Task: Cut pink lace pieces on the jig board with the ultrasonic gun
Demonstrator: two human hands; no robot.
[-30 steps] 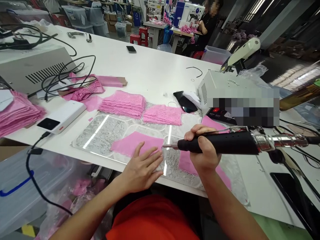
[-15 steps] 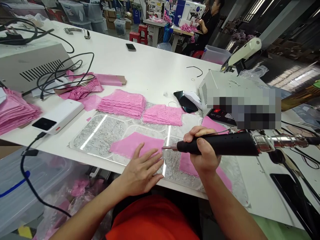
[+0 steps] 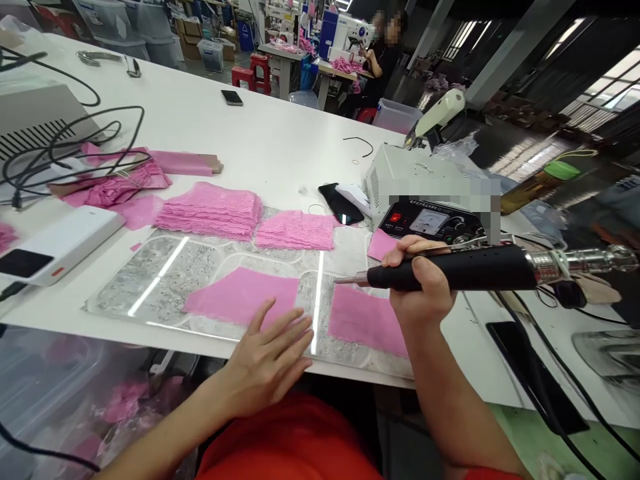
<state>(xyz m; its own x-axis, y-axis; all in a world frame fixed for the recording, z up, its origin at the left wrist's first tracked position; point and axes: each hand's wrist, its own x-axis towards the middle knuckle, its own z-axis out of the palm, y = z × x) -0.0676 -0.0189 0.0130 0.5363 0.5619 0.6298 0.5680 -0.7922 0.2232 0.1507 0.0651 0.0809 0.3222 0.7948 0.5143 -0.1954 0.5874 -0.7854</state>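
Note:
My left hand lies flat with spread fingers at the near edge of a clear patterned plate, its fingertips on a pink lace piece. My right hand is closed around a black-handled cutting tool, held level, whose metal tip points left just above the plate. The tip hangs between that pink piece and a second pink lace piece lying under my right hand.
Two stacks of pink lace sit behind the plate. A grey control box stands to the right, a white device and a metal box with cables to the left. People sit at a sewing table far back.
The view has shifted right and down. My right hand has lifted the tool tip slightly off the pink piece's right edge. My left hand still rests flat on the piece.

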